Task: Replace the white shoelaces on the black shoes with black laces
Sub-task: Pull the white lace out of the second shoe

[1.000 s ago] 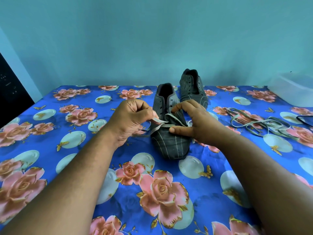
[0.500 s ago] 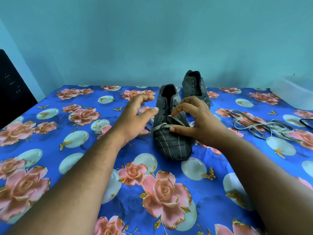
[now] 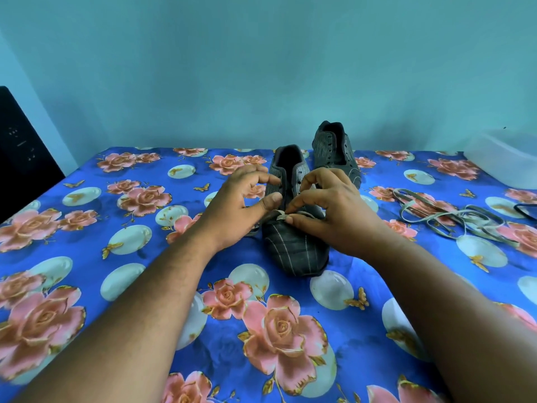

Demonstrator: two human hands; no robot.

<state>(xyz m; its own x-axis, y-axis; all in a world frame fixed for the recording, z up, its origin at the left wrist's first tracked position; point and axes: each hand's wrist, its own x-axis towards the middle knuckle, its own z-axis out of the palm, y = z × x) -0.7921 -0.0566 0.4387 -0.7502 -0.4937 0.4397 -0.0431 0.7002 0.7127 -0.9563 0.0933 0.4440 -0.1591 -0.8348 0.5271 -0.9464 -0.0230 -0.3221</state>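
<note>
A dark striped shoe (image 3: pixel 296 248) lies toe toward me on the floral cloth. A white lace (image 3: pixel 278 214) crosses its lowest eyelets. My right hand (image 3: pixel 331 210) pinches that lace between thumb and forefinger at the shoe's middle. My left hand (image 3: pixel 241 205) has its fingers spread and loosely curved; its thumb and forefinger touch the shoe's left side. The lace's left end runs under that hand. The second shoe (image 3: pixel 334 146) stands behind, to the right, with no lace in its visible eyelets. Part of a black lace (image 3: pixel 526 211) shows at the right edge.
A loose pale lace (image 3: pixel 453 218) lies in loops on the blue floral cloth (image 3: pixel 116 257) to the right. A clear plastic box (image 3: pixel 502 158) stands at the far right. A black object (image 3: pixel 20 161) rises at the left edge. A teal wall backs the surface.
My left hand let go of the lace it was pulling leftward, opened, and came back to the shoe's left side. My right hand shifted its pinch lower on the lace.
</note>
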